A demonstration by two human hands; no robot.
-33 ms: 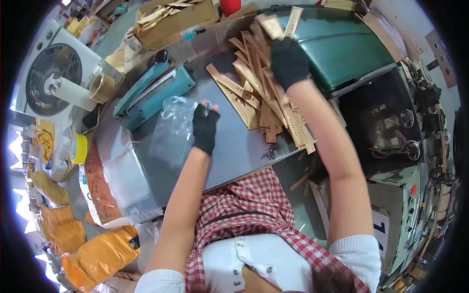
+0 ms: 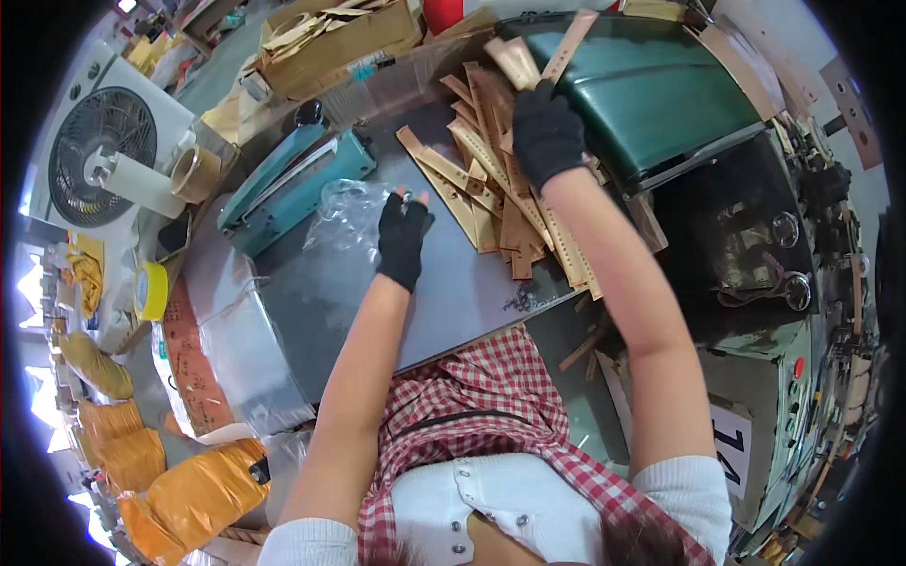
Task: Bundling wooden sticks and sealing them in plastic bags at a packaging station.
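Observation:
My left hand (image 2: 403, 238), in a black fingerless glove, is closed over the edge of a crumpled clear plastic bag (image 2: 344, 215) on the grey tabletop (image 2: 453, 311). Its fingertips are pinched together. To the right lies a loose pile of flat wooden rulers (image 2: 486, 193) with marks along them. My right hand (image 2: 547, 137), also gloved in black, is over the pile's far right side. Its fingers wrap round several wooden rulers (image 2: 571, 45), whose ends stick out beyond the hand and fan apart; the fingers are partly hidden.
A teal hand-lever bag sealer (image 2: 297, 189) stands left of the bag. Beyond the pile is a dark green machine cover (image 2: 661, 90), with a black open-fronted box (image 2: 736, 222) nearer. Further left are yellow tape (image 2: 151, 289) and a fan (image 2: 102, 156). A cardboard box (image 2: 340, 57) of wood pieces stands behind.
My right hand has shifted slightly left and nearer, and the rulers in it have spread wider apart. My left hand has moved a little to the right; the bag looks more bunched up.

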